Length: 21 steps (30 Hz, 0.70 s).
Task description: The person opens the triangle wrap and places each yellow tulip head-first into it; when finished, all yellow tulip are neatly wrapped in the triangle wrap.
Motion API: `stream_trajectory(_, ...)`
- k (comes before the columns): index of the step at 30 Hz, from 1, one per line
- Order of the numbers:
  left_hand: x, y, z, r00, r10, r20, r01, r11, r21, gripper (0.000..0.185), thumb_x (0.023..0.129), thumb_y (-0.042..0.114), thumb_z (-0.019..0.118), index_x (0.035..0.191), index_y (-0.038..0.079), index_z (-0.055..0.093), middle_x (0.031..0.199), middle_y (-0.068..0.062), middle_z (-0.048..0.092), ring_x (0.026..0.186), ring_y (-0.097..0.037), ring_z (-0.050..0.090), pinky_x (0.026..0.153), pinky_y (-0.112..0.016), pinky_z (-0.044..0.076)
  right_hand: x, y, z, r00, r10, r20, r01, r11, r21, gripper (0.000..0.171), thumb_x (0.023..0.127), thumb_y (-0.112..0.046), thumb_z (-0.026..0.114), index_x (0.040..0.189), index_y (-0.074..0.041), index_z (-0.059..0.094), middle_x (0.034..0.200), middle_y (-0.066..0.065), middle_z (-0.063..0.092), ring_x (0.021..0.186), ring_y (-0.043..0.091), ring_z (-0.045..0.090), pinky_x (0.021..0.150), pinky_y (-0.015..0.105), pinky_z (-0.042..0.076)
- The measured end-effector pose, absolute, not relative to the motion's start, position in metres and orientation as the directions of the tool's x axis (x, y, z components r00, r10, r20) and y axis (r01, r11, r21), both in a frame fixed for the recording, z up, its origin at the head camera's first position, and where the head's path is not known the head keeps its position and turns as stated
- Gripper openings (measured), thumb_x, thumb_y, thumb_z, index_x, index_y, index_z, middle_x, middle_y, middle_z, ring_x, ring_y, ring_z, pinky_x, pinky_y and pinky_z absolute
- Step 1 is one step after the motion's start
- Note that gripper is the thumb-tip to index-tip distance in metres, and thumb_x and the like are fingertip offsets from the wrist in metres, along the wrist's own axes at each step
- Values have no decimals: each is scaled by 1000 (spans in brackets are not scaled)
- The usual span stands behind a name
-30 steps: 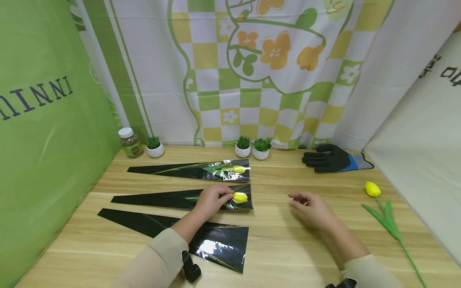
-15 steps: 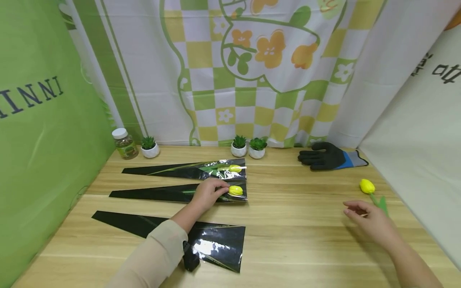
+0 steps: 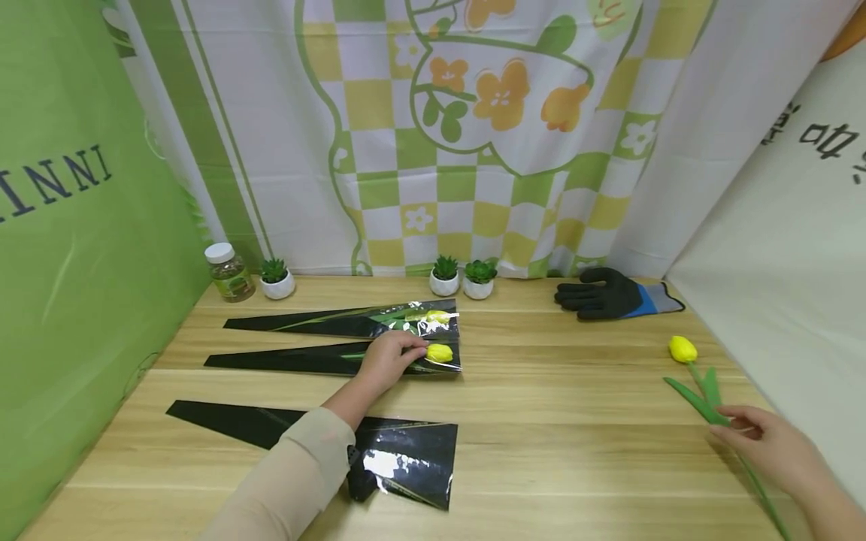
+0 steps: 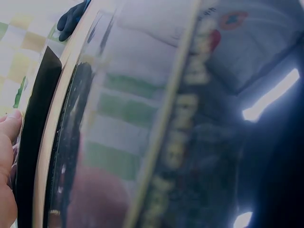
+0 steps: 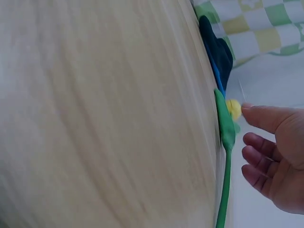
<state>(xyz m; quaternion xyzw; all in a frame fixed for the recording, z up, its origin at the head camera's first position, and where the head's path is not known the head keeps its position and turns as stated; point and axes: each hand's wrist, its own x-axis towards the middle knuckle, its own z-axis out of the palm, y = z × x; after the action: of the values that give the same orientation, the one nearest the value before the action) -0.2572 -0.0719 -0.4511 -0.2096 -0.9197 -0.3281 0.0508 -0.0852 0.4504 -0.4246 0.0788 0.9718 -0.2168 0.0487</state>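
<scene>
the left hand (image 3: 387,359) is resting on the middle black sleeve (image 3: 304,361), fingers lying loosely together and pressing on its wide right end just left of the yellow tulip head (image 3: 440,352) that is sitting inside it; whether any finger is pinching the film cannot be told. in the left wrist view only a fingertip and the glossy film are showing, blurred. the right hand (image 3: 771,447) is lying at the near right of the wooden table (image 3: 568,421), fingers slightly apart and relaxed, its tips at the leaves of the loose tulip (image 3: 700,383); in the right wrist view the fingers (image 5: 266,156) are spread just beside the green stem and are not closing round it. that loose tulip is lying flat near the right edge, its yellow head pointing far and its stem running near. a second filled sleeve (image 3: 352,321) is lying just beyond the middle one, and an empty sleeve (image 3: 318,443) is lying nearer, partly under the left forearm. at the far edge a lidded jar (image 3: 228,272), three small potted plants (image 3: 460,278) and a black work glove (image 3: 612,294) are sitting against the curtain.
</scene>
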Motion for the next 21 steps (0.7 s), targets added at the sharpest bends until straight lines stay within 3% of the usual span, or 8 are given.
stream_trajectory(2, -257, -72, -451, -907, 355, 227, 419, 699, 579, 18, 91, 26, 68, 104, 16, 77, 110, -3, 74, 109, -24, 65, 99, -43, 51, -82, 457, -426, -978, 128, -167, 185, 901, -393, 70, 97, -47, 56, 132, 13, 48, 110, 31, 63, 89, 32, 63, 68, 48, 51)
stream_trajectory(6, -257, -74, -453, -909, 352, 226, 415, 700, 582, 19, 92, 27, 68, 104, 17, 77, 111, -4, 73, 110, -24, 65, 100, -42, 51, -76, 463, -430, -972, 122, -202, 192, 905, -379, 72, 94, -46, 61, 131, 14, 47, 107, 29, 64, 94, 43, 62, 70, 53, 50)
stream_trajectory(10, -256, -74, -454, -909, 346, 231, 414, 695, 588, 19, 92, 28, 68, 105, 17, 77, 114, -4, 72, 113, -25, 64, 101, -42, 50, -75, 466, -434, -970, 120, -212, 196, 902, -385, 69, 92, -41, 66, 128, 16, 49, 100, 21, 68, 89, 33, 63, 72, 51, 50)
stream_trajectory(14, -254, -74, -453, -913, 344, 220, 405, 692, 598, 20, 92, 27, 68, 106, 17, 77, 115, -3, 72, 115, -25, 63, 103, -43, 49, -74, 467, -435, -962, 124, -242, 212, 900, -381, 68, 92, -38, 67, 128, 17, 49, 94, 12, 70, 83, 20, 62, 67, 39, 49)
stream_trajectory(21, -249, -76, -449, -896, 377, 236, 440, 681, 585, 21, 92, 25, 69, 109, 15, 76, 118, -5, 71, 117, -26, 62, 105, -44, 48, -74, 466, -435, -955, 133, -267, 231, 895, -382, 67, 93, -38, 65, 128, 17, 48, 90, 6, 70, 80, 14, 59, 63, 30, 45)
